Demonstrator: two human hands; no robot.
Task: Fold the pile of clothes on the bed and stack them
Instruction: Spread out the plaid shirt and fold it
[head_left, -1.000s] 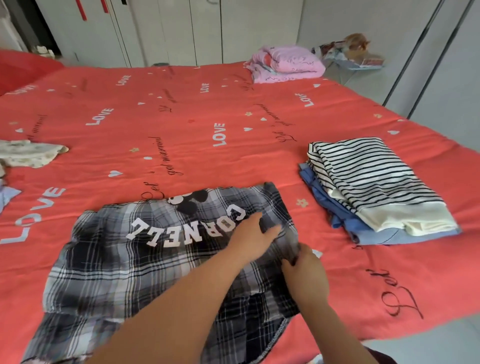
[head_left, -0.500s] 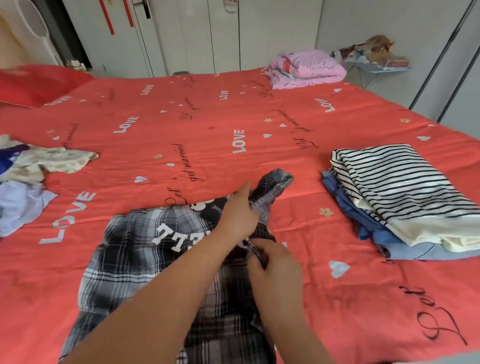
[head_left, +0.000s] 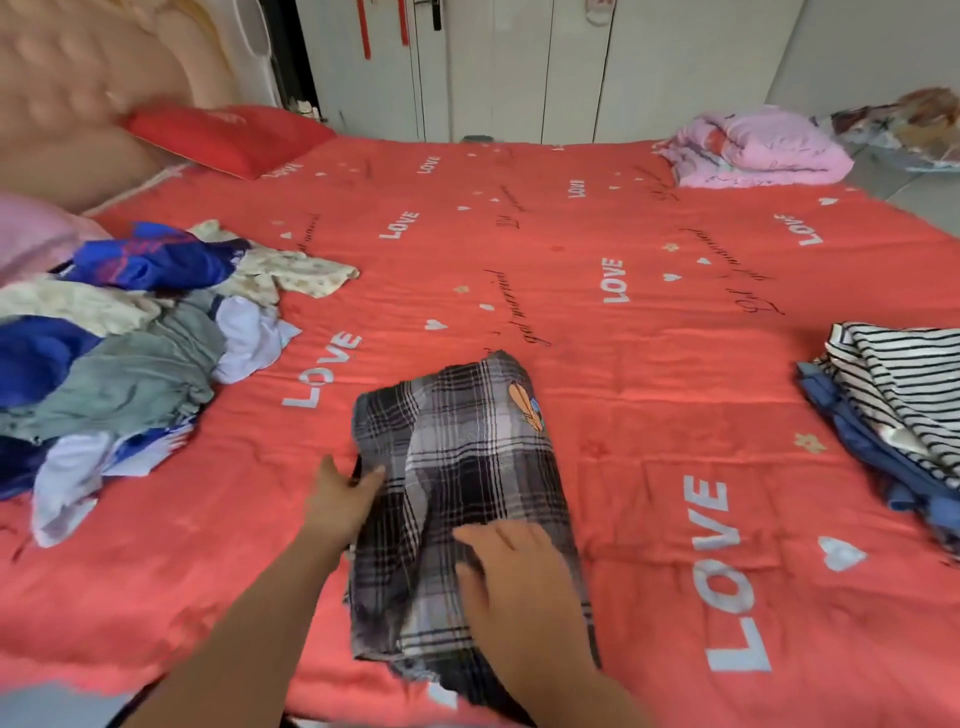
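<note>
A black-and-white plaid garment (head_left: 467, 467) lies folded lengthwise into a narrow strip on the red bed cover (head_left: 623, 338), near the front edge. My left hand (head_left: 343, 499) touches its left edge with fingers extended. My right hand (head_left: 514, 566) rests flat on the lower part of the garment, fingers spread. A heap of unfolded clothes (head_left: 119, 353) in blue, grey, cream and white lies at the left. A folded stack (head_left: 893, 410), a striped top over blue pieces, sits at the right edge.
A folded pink quilt (head_left: 753, 148) lies at the far right corner of the bed. A red pillow (head_left: 223, 137) and a padded headboard (head_left: 78, 104) are at the far left. White wardrobe doors (head_left: 519, 67) stand behind the bed.
The plaid garment's right side has been folded over to the left, hiding the lettering and making a narrow strip. Both hands let go of the fabric and now lie on it. The view swung left.
</note>
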